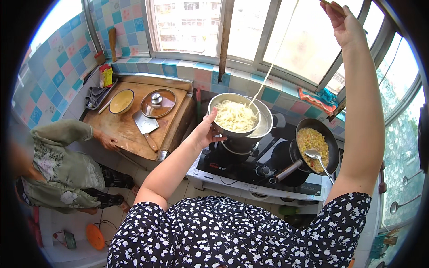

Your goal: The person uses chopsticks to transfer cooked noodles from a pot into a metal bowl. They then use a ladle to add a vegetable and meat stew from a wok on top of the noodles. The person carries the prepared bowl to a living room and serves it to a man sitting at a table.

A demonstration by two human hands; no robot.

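Observation:
My left hand (208,130) grips the rim of a metal bowl (229,133) and holds it tilted over the pot (266,120) on the left burner. Pale noodles (236,117) fill the bowl. High at the upper right, my right hand (345,27) is closed around chopsticks (333,6), whose tips lie beyond the frame. One long noodle strand (272,67) stretches from the bowl up past the top edge. Right of the pot, a frying pan (335,147) holds a yellow, chunky egg-like dish (309,139) with a metal spoon (313,154) resting in it.
On the wooden board (129,140) at left are a cleaver (145,123), a glass lid (158,103) and a yellow bowl (121,102). Another person (67,165) stands there, one hand on the board's edge. The pan's handle (289,170) points over the black stove (219,161) toward me. Windows line the back.

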